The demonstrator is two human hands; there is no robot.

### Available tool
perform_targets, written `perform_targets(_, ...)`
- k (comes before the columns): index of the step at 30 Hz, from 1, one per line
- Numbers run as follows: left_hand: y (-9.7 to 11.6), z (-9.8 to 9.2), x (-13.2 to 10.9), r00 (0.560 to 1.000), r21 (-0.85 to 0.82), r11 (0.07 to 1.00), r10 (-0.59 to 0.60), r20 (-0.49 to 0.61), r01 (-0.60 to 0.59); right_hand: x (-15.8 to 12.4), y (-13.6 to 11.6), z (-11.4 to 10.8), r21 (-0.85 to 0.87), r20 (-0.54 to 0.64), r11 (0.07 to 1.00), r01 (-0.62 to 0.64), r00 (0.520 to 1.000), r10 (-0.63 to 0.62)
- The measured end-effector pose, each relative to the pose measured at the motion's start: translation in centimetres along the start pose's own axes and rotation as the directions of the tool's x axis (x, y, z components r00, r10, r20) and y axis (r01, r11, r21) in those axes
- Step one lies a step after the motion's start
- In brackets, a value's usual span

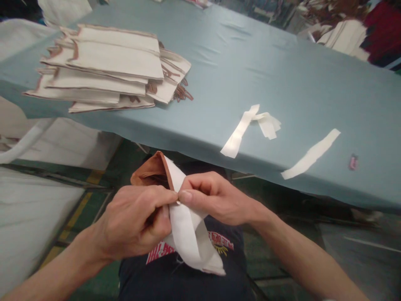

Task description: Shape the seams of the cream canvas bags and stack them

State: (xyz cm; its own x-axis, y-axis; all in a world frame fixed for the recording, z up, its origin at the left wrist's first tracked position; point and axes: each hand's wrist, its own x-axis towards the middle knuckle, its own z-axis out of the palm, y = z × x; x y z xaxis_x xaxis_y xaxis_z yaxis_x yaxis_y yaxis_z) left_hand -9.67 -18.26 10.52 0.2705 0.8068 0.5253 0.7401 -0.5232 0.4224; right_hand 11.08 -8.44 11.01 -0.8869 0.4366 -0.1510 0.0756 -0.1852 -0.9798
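Note:
Above my lap, both hands pinch one cream fabric bag with brown edging and a brown inside. My left hand is closed on its edge, thumb and forefinger pressed together. My right hand grips the same spot from the other side, fingertips touching those of the left. A tiny pale bit shows between the fingertips, too small to name. The bag's brown opening points up and away, and its cream end hangs down over my dark shirt.
A blue-green covered table stands in front of me. It bears a stack of cream bags with brown trim, white strips, another strip and a small pink item. White material lies at left.

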Motion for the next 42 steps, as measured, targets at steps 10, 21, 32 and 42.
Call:
perform_targets(10,-0.4,0.4,-0.4,0.996,-0.122,0.992,-0.021,0.084,0.032,-1.9,-0.2,-0.4,-0.631,0.06,0.674,0.385,0.89,-0.452)
perform_targets(21,-0.6,1.2,0.1,0.959,-0.322,0.918,-0.158,0.235,0.231,-1.8,1.7,-0.7,-0.352,-0.098,0.928,0.118,0.982,-0.162)
perform_targets(32,-1.2,-0.9,3.0,0.744,-0.435,0.721,-0.166,0.647,0.539,-2.3,-0.2,-0.9,-0.806,0.143,0.482,0.344,0.903,-0.405)
perform_targets(42,-0.3,0.9,1.3,0.869,-0.4,0.885,-0.011,0.495,0.239,-4.0,0.9,-0.6,-0.903,0.183,0.269,0.335,0.867,-0.463)
